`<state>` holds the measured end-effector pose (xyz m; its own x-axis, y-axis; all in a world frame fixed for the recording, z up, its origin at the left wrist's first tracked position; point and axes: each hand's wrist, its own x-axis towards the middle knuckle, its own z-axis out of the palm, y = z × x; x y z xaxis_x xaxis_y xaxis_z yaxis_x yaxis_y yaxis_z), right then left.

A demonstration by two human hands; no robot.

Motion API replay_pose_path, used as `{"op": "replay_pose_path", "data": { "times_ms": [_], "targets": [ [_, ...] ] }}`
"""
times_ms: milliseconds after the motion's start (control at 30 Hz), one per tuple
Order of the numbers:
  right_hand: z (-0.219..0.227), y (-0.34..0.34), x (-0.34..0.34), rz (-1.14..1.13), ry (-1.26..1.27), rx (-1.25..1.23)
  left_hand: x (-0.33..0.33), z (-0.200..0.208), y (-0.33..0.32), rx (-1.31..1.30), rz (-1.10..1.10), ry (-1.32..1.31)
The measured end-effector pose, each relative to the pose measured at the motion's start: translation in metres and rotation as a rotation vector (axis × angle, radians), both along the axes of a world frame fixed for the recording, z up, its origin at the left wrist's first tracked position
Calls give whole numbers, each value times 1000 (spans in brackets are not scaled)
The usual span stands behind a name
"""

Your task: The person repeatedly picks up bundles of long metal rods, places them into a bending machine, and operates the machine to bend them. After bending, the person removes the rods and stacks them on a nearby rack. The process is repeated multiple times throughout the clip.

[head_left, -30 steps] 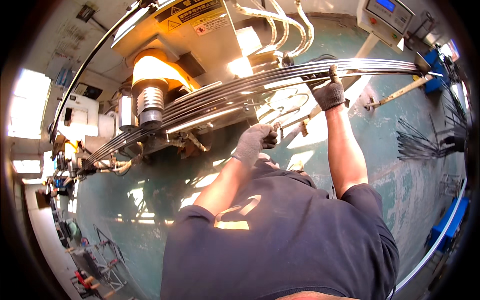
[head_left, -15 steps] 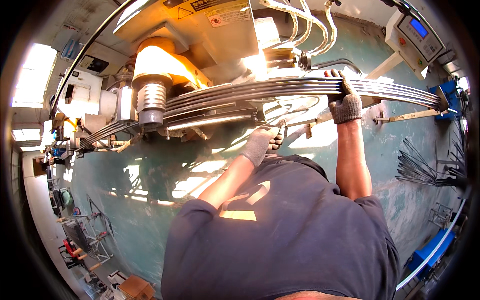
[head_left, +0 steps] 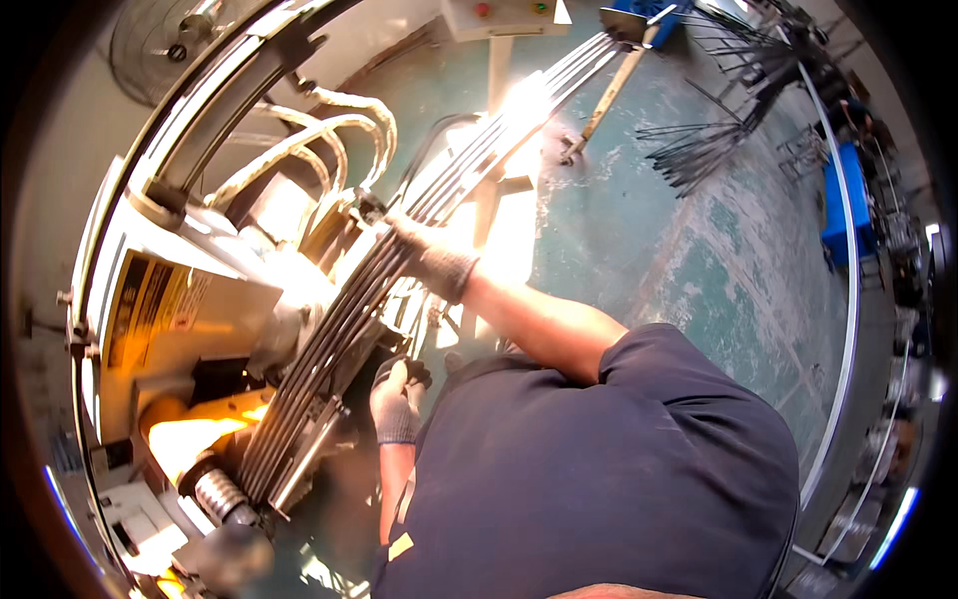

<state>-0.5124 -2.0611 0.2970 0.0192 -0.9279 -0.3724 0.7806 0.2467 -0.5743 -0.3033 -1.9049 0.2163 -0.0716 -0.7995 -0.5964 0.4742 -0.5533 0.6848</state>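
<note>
A row of long dark metal bars (head_left: 339, 324) slants from the machine at lower left up to the far right, with glare washing out part of them. My right hand (head_left: 436, 262), in a grey knitted glove, reaches across my front and is closed over the bars about midway; its fingertips are blurred. Nearer my body, my left hand (head_left: 399, 394), also gloved, hangs beside the bars with its fingers curled. Whatever those fingers hold, if anything, is hidden. At the bars' near end stands a ribbed metal cylinder (head_left: 222, 496) on the machine.
The machine's metal housing (head_left: 190, 309) fills the left, with wrapped hoses (head_left: 344, 125) behind it. A support arm (head_left: 604, 105) stands by the bars' far end. Bundles of thin rods (head_left: 699, 150) fan out at upper right, near a blue object (head_left: 848, 200) and a long pale pole (head_left: 843, 260).
My view has swung right, so the bars now slant instead of lying across. My right hand is nearer the hose fitting along the bars. My left hand stays near my body, fingers curled.
</note>
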Motion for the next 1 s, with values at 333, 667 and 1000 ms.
{"op": "replay_pose_path", "data": {
  "times_ms": [333, 667, 1000],
  "targets": [
    [33, 5, -100, 177, 314, 121, -68, 61, -37, -169, 2, 170],
    [41, -83, -305, -320, 833, 355, -122, 100, -93, -151, 125, 256],
    [-1, -127, -347, 137, 1818, 208, -125, 116, -93, -48, 407, -15]
  ]
}}
